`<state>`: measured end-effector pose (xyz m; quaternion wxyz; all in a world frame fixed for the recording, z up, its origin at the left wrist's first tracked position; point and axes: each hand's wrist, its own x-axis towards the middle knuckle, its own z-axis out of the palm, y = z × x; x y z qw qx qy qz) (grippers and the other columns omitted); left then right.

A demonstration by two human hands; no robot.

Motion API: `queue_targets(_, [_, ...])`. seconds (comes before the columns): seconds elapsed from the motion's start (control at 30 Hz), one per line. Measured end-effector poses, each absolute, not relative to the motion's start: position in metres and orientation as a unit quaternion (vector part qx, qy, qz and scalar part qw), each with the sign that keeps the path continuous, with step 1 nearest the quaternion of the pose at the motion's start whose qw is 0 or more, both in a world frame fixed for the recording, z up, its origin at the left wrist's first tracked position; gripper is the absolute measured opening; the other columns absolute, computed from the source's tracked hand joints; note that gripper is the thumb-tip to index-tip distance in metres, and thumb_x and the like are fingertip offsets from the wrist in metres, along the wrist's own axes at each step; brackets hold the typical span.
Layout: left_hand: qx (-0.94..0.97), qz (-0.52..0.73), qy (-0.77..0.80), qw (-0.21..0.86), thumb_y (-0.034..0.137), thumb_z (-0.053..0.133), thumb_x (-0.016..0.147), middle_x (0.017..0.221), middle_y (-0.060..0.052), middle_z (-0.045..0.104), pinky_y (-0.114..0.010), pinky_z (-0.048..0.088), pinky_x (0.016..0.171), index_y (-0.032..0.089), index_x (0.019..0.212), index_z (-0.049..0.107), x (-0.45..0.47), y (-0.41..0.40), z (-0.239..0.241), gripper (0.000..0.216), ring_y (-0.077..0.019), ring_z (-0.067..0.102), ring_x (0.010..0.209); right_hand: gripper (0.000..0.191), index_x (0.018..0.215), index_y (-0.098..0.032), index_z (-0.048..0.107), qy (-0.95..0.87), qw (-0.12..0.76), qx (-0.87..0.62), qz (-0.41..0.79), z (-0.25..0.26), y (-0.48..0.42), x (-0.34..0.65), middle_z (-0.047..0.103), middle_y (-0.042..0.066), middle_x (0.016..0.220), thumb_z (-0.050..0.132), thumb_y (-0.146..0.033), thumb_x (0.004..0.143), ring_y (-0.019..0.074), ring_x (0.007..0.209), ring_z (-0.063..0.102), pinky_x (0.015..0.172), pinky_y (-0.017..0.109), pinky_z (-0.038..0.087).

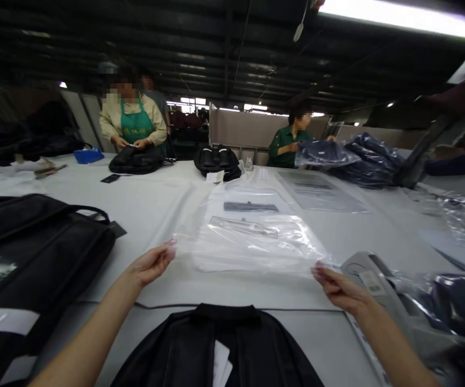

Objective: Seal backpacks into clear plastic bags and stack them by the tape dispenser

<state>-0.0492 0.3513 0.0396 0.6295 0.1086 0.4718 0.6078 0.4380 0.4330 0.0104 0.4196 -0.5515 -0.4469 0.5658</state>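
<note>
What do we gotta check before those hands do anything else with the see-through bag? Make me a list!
1. Left hand gripping the clear plastic bag: ok, at its near left corner.
2. Right hand gripping it too: ok, near right corner.
3. Bag spread between the hands: ok, though wrinkled.
4. Bag's mouth open: cannot tell.
5. Black backpack close by: ok, right in front of the person.
6. White cards tucked out of sight: not ok, they show on the backpack.

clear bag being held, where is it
At the head view's centre, the clear bag spans between the left hand and right hand, beyond the nearest black backpack.
</note>
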Motion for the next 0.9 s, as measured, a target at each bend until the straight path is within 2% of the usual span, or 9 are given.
queue_targets(0.17, [0.209, 0.527, 0.46, 0.684, 0.007, 0.058, 0.067, 0.049, 0.006, 0.034, -0.012, 0.026, 0.033, 0.011, 0.073, 0.056, -0.044, 0.315, 0.043, 0.008, -0.0028, 0.031, 0.036, 0.023, 0.06, -0.019, 0.042, -0.256, 0.457, -0.475, 0.708, 0.027, 0.44, 0.424, 0.042, -0.005, 0.048, 0.053, -0.01, 0.077, 0.0055, 0.037, 0.042, 0.023, 0.008, 0.022])
queue_targets(0.3, [0.329, 0.517, 0.456, 0.645, 0.021, 0.065, 0.053, 0.051, 0.006, 0.033, -0.018, 0.026, 0.041, 0.017, 0.062, 0.046, -0.047, 0.307, 0.074, 0.022, -0.0049, 0.028, 0.042, 0.031, 0.053, -0.021, 0.03, -0.239, 0.482, -0.45, 0.713, 0.049, 0.446, 0.402, 0.027, -0.008, 0.044, 0.047, -0.015, 0.077, 0.0046, 0.034, 0.029, 0.026, 0.012, 0.026])
queue_targets(0.4, [0.564, 0.459, 0.586, 0.358, 0.033, 0.067, 0.058, 0.054, 0.005, 0.031, -0.022, 0.024, 0.049, 0.02, 0.059, 0.036, -0.052, 0.309, 0.087, 0.034, -0.0087, 0.029, 0.049, 0.027, 0.057, -0.022, 0.034, -0.374, 0.581, -0.41, 0.595, 0.065, 0.441, 0.389, 0.039, -0.005, 0.054, 0.053, -0.026, 0.075, 0.0088, 0.051, 0.046, 0.05, 0.022, 0.048])
queue_targets(0.5, [0.707, 0.3, 0.631, 0.107, 0.031, 0.058, 0.069, 0.057, 0.003, 0.037, -0.025, 0.026, 0.056, 0.02, 0.057, 0.037, -0.052, 0.295, 0.068, 0.027, -0.0124, 0.034, 0.056, 0.027, 0.062, -0.023, 0.042, -0.637, 0.563, -0.415, 0.325, 0.054, 0.417, 0.382, 0.05, -0.001, 0.067, 0.066, -0.033, 0.07, 0.0144, 0.067, 0.052, 0.069, 0.031, 0.048])
queue_targets(0.57, [0.755, 0.208, 0.609, 0.124, 0.027, 0.053, 0.072, 0.062, 0.002, 0.047, -0.026, 0.028, 0.06, 0.02, 0.061, 0.045, -0.05, 0.276, 0.043, 0.016, -0.0147, 0.042, 0.061, 0.026, 0.059, -0.023, 0.047, -0.759, 0.451, -0.407, 0.235, 0.027, 0.391, 0.381, 0.051, 0.0, 0.063, 0.069, -0.035, 0.068, 0.0159, 0.065, 0.05, 0.071, 0.033, 0.045])
queue_targets(0.63, [0.763, 0.141, 0.603, 0.184, 0.027, 0.046, 0.078, 0.067, 0.0, 0.053, -0.026, 0.032, 0.061, 0.021, 0.068, 0.05, -0.047, 0.254, 0.024, 0.013, -0.0166, 0.048, 0.063, 0.023, 0.059, -0.023, 0.051, -0.853, 0.32, -0.367, 0.188, -0.007, 0.363, 0.385, 0.052, 0.001, 0.06, 0.058, -0.034, 0.078, 0.017, 0.062, 0.05, 0.072, 0.035, 0.043])
queue_targets(0.7, [0.736, 0.133, 0.613, 0.254, 0.029, 0.042, 0.083, 0.073, -0.001, 0.059, -0.026, 0.037, 0.065, 0.021, 0.075, 0.055, -0.041, 0.234, 0.018, 0.017, -0.0184, 0.052, 0.067, 0.024, 0.063, -0.023, 0.054, -0.879, 0.257, -0.37, 0.155, -0.036, 0.337, 0.39, 0.056, 0.003, 0.063, 0.046, -0.031, 0.084, 0.0193, 0.065, 0.052, 0.071, 0.036, 0.043])
queue_targets(0.83, [0.666, 0.227, 0.588, 0.401, 0.035, 0.052, 0.078, 0.084, -0.001, 0.066, -0.03, 0.044, 0.074, 0.022, 0.084, 0.063, -0.027, 0.209, 0.031, 0.019, -0.0237, 0.058, 0.08, 0.022, 0.086, -0.026, 0.061, -0.802, 0.278, -0.477, 0.228, -0.05, 0.299, 0.391, 0.065, 0.004, 0.075, 0.045, -0.04, 0.083, 0.0223, 0.068, 0.059, 0.066, 0.033, 0.047])
queue_targets(0.9, [0.637, 0.264, 0.564, 0.455, 0.036, 0.054, 0.078, 0.095, -0.002, 0.067, -0.033, 0.046, 0.079, 0.023, 0.093, 0.065, -0.022, 0.196, 0.03, 0.023, -0.0269, 0.058, 0.09, 0.033, 0.1, -0.025, 0.06, -0.739, 0.28, -0.532, 0.304, -0.04, 0.287, 0.387, 0.066, 0.002, 0.074, 0.048, -0.048, 0.08, 0.0225, 0.065, 0.061, 0.063, 0.032, 0.048])
